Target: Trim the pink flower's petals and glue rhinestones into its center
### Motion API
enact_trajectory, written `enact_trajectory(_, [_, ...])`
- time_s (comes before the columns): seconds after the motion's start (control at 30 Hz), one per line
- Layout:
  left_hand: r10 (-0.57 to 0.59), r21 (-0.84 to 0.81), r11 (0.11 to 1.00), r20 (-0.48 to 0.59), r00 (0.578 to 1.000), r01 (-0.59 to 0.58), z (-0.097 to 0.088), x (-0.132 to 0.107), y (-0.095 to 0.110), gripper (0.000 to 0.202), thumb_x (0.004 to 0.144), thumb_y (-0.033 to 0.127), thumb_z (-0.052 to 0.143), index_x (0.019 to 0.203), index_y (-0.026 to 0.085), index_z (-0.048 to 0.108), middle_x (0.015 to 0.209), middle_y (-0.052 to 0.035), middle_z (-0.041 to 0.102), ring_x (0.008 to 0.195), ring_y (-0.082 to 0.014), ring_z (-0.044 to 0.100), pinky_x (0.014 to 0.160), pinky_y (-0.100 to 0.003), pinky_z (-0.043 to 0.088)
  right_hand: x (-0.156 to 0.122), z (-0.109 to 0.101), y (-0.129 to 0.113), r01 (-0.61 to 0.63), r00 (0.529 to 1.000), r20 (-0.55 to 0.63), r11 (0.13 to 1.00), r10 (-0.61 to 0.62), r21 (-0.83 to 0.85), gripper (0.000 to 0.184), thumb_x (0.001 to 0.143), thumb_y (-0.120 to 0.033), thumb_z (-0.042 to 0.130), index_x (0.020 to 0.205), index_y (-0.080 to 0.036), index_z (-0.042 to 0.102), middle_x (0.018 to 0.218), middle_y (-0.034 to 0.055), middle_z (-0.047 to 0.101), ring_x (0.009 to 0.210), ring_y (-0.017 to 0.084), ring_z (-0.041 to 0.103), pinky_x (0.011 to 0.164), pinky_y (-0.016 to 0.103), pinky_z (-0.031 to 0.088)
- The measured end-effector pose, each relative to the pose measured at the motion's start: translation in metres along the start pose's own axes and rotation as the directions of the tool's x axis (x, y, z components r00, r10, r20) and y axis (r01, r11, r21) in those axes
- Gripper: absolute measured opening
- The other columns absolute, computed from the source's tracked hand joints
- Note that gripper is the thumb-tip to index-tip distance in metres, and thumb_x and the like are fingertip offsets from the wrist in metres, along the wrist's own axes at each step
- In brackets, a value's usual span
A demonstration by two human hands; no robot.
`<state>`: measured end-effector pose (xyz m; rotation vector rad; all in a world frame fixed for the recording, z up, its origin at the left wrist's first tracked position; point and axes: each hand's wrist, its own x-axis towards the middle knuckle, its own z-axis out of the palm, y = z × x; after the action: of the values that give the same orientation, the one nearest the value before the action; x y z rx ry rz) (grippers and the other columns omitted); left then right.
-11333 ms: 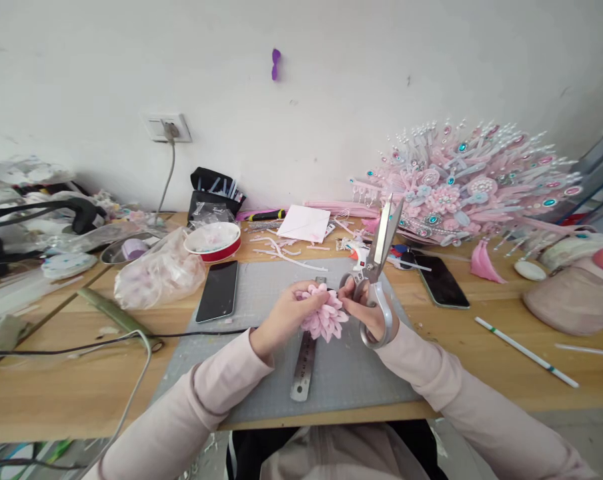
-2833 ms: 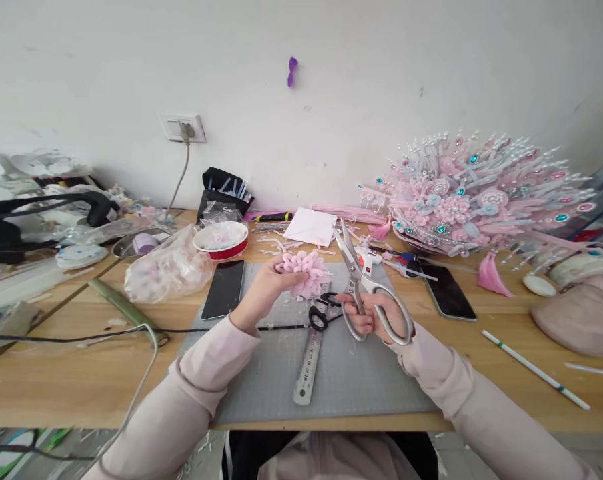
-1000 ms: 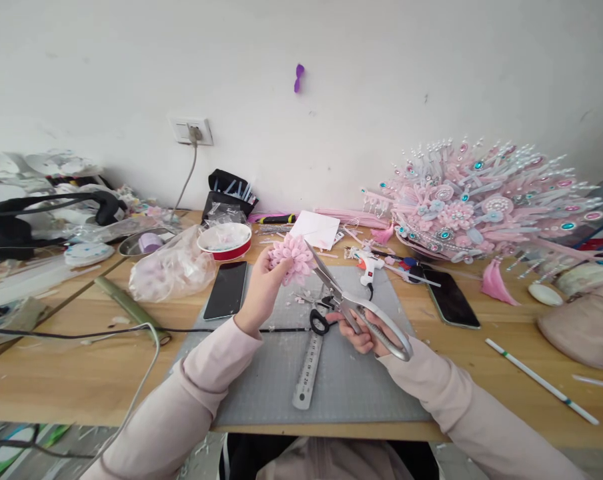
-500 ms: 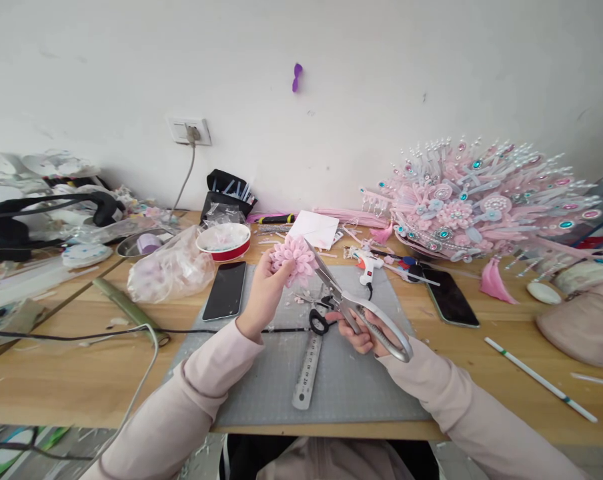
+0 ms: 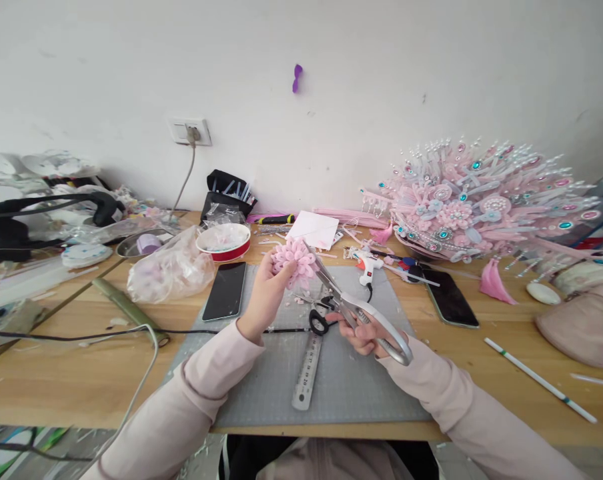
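Observation:
Between the thumb and fingers of my left hand (image 5: 264, 293) is a pink fluffy flower (image 5: 297, 260) with layered looped petals, held above the mat. My right hand (image 5: 362, 332) is wrapped round the grey handles of large scissors (image 5: 349, 300), their blades pointing up and left at the flower's right edge. Whether the blades touch a petal I cannot tell. Below the hands, a pair of small black-handled scissors (image 5: 319, 322) and a steel ruler (image 5: 307, 373) lie on the grey cutting mat (image 5: 256, 393).
One phone (image 5: 225, 291) lies left of my hands, another phone (image 5: 450, 298) to the right. A white glue gun (image 5: 369, 267) rests behind the mat. A large pink beaded headdress (image 5: 481, 200) stands at back right. A red-and-white bowl (image 5: 225, 241) and plastic bag (image 5: 174, 267) are at left.
The fingers of my right hand have drawn in and the scissor handles have come closer together. The flower and my left hand have barely moved.

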<state>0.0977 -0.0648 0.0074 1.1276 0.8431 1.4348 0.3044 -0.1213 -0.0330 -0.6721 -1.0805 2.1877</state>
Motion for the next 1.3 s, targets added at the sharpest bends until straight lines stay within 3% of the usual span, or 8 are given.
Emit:
enact_trajectory(0.53, [0.003, -0.102, 0.995, 0.021, 1.0, -0.001, -0.0004, 0.0021, 0.0032, 0.026, 0.072, 0.023, 0.061, 0.097, 0.017, 0.056, 0.097, -0.0035, 0.063, 0.089, -0.016, 0.058, 0.079, -0.028, 0.043, -0.0016, -0.0015, 0.0007, 0.034, 0.999, 0.028, 0.998, -0.032, -0.062, 0.044, 0.065, -0.027, 0.074, 0.106, -0.022, 0.058, 0.064, -0.007, 0.043, 0.041, -0.001, 0.019, 0.034, 0.012, 0.012])
enact_trajectory(0.73, [0.022, -0.137, 0.99, -0.045, 0.999, -0.027, -0.0029, 0.0073, 0.0059, 0.022, 0.07, 0.022, 0.06, 0.091, 0.016, 0.056, 0.091, -0.0038, 0.063, 0.084, -0.0156, 0.058, 0.075, -0.028, 0.043, -0.001, -0.0021, 0.0003, 0.019, 1.0, -0.005, 0.998, -0.019, -0.057, 0.047, 0.062, -0.026, 0.076, 0.106, -0.021, 0.059, 0.067, -0.006, 0.043, 0.043, -0.001, 0.021, 0.035, 0.013, 0.012])
enact_trajectory(0.9, [0.102, -0.054, 0.993, -0.089, 0.991, -0.107, -0.0067, 0.0095, 0.005, 0.025, 0.071, 0.024, 0.061, 0.095, 0.018, 0.056, 0.097, -0.0043, 0.062, 0.089, -0.0169, 0.058, 0.08, -0.03, 0.043, -0.0007, 0.0011, -0.0026, -0.028, 0.999, 0.043, 0.999, 0.027, 0.021, 0.051, 0.057, -0.038, 0.077, 0.103, -0.02, 0.062, 0.063, -0.0073, 0.038, 0.043, 0.0, 0.018, 0.036, 0.014, 0.01])
enact_trajectory(1.03, [0.113, -0.007, 0.993, -0.086, 0.99, -0.114, -0.0075, 0.0093, 0.0024, 0.023, 0.071, 0.025, 0.061, 0.093, 0.017, 0.056, 0.094, -0.0035, 0.061, 0.085, -0.0153, 0.057, 0.077, -0.028, 0.043, -0.0069, 0.0067, -0.0035, 0.036, 0.998, -0.043, 0.999, -0.035, 0.039, 0.057, 0.057, -0.05, 0.073, 0.101, -0.016, 0.063, 0.07, -0.0031, 0.043, 0.047, 0.002, 0.019, 0.039, 0.016, 0.012])
enact_trajectory(1.17, [0.104, 0.001, 0.994, -0.088, 0.991, -0.105, -0.0073, 0.0092, 0.0018, 0.022, 0.071, 0.025, 0.062, 0.091, 0.017, 0.056, 0.09, -0.0026, 0.061, 0.08, -0.014, 0.057, 0.073, -0.027, 0.043, -0.0057, 0.0053, -0.0019, -0.026, 0.999, -0.022, 1.0, 0.026, -0.003, 0.056, 0.052, -0.042, 0.078, 0.101, -0.02, 0.063, 0.07, -0.0039, 0.046, 0.046, 0.001, 0.018, 0.039, 0.016, 0.011])
enact_trajectory(1.3, [0.103, 0.01, 0.995, -0.084, 0.991, -0.103, -0.0074, 0.0087, 0.0013, 0.023, 0.071, 0.025, 0.062, 0.092, 0.017, 0.056, 0.09, -0.002, 0.061, 0.08, -0.013, 0.057, 0.073, -0.025, 0.043, -0.0002, -0.0004, 0.0008, -0.072, 0.995, -0.066, 0.997, 0.072, -0.001, 0.042, 0.059, -0.032, 0.073, 0.099, -0.023, 0.063, 0.066, -0.006, 0.044, 0.043, 0.001, 0.016, 0.038, 0.015, 0.01])
